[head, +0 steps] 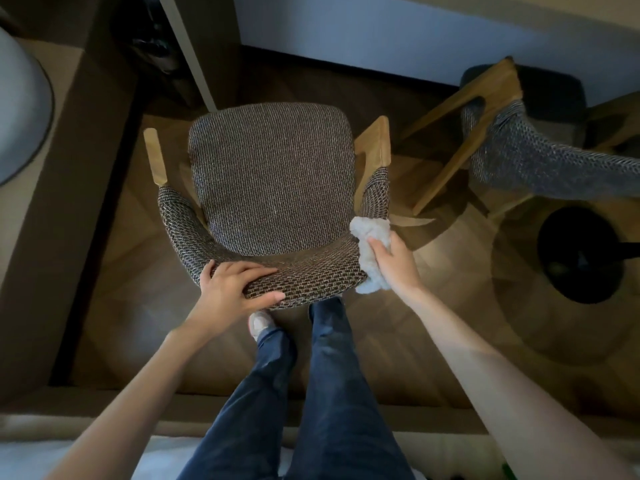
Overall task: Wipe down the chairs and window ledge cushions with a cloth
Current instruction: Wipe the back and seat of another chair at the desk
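Left hand [230, 287] fingers clamped over chair [273, 178] backrest top. Right hand [393, 263] fingers curled round cloth [369, 244], pressed against backrest's right end.

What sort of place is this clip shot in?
Likely a home or hotel-room sitting corner: a tweed chair and a matching second chair on a parquet floor, beside a black pedestal base, probably a table's.

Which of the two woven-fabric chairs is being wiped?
The central brown woven-fabric chair: left hand grips its backrest, right hand holds a white fluffy cloth against its edge. The grey chair at right is untouched.
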A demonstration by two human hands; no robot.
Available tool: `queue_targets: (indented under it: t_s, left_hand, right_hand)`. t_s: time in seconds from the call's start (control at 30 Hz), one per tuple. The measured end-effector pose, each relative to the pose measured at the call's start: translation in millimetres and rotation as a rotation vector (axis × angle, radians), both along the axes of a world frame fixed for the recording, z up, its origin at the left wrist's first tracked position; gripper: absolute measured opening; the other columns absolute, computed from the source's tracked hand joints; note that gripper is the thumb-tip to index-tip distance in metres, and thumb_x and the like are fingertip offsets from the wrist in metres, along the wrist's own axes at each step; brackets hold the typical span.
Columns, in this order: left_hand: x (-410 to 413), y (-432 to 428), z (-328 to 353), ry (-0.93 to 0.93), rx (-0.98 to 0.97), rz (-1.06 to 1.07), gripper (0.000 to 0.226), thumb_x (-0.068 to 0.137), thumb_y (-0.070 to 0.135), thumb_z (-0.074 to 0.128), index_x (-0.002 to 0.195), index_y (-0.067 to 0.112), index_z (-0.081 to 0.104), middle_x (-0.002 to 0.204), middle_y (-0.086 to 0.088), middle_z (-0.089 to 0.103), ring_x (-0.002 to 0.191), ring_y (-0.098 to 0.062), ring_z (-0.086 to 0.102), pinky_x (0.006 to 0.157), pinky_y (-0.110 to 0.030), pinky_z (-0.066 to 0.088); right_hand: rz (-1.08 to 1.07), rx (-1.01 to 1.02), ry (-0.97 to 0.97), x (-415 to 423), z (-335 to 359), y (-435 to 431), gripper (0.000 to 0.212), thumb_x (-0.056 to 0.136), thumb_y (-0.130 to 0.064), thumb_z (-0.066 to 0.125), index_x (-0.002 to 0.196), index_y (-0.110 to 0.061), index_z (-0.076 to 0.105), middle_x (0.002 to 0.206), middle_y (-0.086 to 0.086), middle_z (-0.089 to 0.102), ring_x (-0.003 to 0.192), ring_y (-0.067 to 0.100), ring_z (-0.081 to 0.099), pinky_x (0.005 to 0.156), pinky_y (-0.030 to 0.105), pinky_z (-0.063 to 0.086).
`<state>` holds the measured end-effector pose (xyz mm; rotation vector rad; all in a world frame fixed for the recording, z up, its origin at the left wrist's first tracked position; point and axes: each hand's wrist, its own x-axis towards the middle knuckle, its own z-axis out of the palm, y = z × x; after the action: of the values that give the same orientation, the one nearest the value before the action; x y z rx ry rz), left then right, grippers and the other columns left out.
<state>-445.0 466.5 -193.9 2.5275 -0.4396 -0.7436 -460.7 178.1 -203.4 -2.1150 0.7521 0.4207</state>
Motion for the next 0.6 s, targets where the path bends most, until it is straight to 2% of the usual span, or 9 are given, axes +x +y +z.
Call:
queue_targets:
  t_s: [0.07, 0.17, 0.27, 0.33, 0.4, 0.5, 0.53, 0.6]
  left_hand:
    - [-0.2, -0.3, -0.5, -0.008, -0.054, 0.018, 0.101, 0.054, 0.098, 0.017, 0.12, 0.037, 0.063, 0.125, 0.013, 0.058, 0.125, -0.013, 0.045, 0.113, -0.046, 0.008]
    - [-0.5, -0.1, -1.0, -0.012, -0.097, 0.038, 0.078, 0.065, 0.087, 0.043, 0.117, 0.033, 0.065, 0.123, 0.011, 0.059, 0.123, -0.014, 0.046, 0.111, -0.044, 0.009]
    - [-0.7, 2.6, 1.2, -0.004, -0.161, 0.055, 0.055, 0.074, 0.064, 0.06, 0.116, 0.029, 0.066, 0.122, 0.009, 0.061, 0.121, -0.015, 0.048, 0.111, -0.041, 0.012]
    - [0.1, 6.1, 6.2, 0.033, -0.219, 0.039, 0.056, 0.077, 0.062, 0.061, 0.117, 0.024, 0.067, 0.122, 0.006, 0.062, 0.119, -0.016, 0.051, 0.114, -0.047, 0.019]
    - [-0.4, 12.2, 10.6, 0.061, -0.265, 0.083, 0.05, 0.082, 0.052, 0.064, 0.121, 0.02, 0.064, 0.127, 0.0, 0.058, 0.123, -0.018, 0.048, 0.115, -0.046, 0.022]
    - [-6.1, 27.4, 13.2, 0.051, -0.26, 0.228, 0.044, 0.087, 0.032, 0.066, 0.129, 0.021, 0.059, 0.139, -0.007, 0.045, 0.132, -0.021, 0.039, 0.112, -0.035, 0.027]
    - [-9.2, 32.9, 12.8, 0.041, -0.237, 0.274, 0.045, 0.087, 0.03, 0.066, 0.13, 0.021, 0.058, 0.142, -0.009, 0.042, 0.134, -0.023, 0.036, 0.113, -0.036, 0.027]
    - [-16.1, 41.3, 11.3, 0.06, -0.186, 0.353, 0.049, 0.088, 0.032, 0.065, 0.134, 0.022, 0.054, 0.148, -0.015, 0.033, 0.14, -0.026, 0.028, 0.116, -0.04, 0.024]
  right_hand:
    - [-0.024, 0.028, -0.071, -22.4, 15.8, 21.0, 0.042, 0.101, -0.027, 0.045, 0.133, -0.002, 0.043, 0.135, 0.013, 0.049, 0.125, 0.025, 0.049, 0.104, 0.03, 0.038]
    - [0.025, 0.018, -0.173, -46.9, 32.0, 58.5, 0.046, 0.101, -0.025, 0.044, 0.14, -0.001, 0.035, 0.155, 0.007, 0.025, 0.143, 0.017, 0.023, 0.116, 0.026, 0.019]
    - [0.157, -0.05, -0.198, -64.3, 36.1, 93.8, 0.038, 0.101, -0.024, 0.043, 0.134, -0.004, 0.041, 0.16, 0.003, 0.012, 0.148, 0.018, -0.004, 0.12, 0.038, 0.009]
    - [0.279, -0.041, -0.209, -72.9, 38.5, 107.5, 0.038, 0.101, -0.023, 0.042, 0.135, -0.007, 0.042, 0.161, 0.0, 0.009, 0.147, 0.017, -0.013, 0.121, 0.042, 0.007]
    - [0.354, 0.007, -0.254, -77.2, 43.1, 101.0, 0.038, 0.101, -0.022, 0.042, 0.138, -0.013, 0.041, 0.161, -0.005, 0.009, 0.147, 0.012, -0.01, 0.121, 0.04, 0.009]
    - [0.506, -0.061, -0.364, -75.4, 48.1, 63.3, 0.044, 0.099, -0.023, 0.047, 0.14, -0.035, 0.036, 0.158, -0.013, 0.01, 0.146, 0.002, 0.002, 0.111, 0.027, 0.025]
    - [0.59, -0.114, -0.365, -72.4, 47.3, 50.9, 0.047, 0.097, -0.026, 0.051, 0.139, -0.041, 0.035, 0.158, -0.012, 0.011, 0.145, 0.002, 0.005, 0.108, 0.026, 0.028]
    - [0.783, -0.252, -0.328, -63.4, 38.9, 35.3, 0.056, 0.092, -0.03, 0.061, 0.141, -0.041, 0.037, 0.157, -0.001, 0.016, 0.146, 0.014, 0.011, 0.111, 0.039, 0.031]
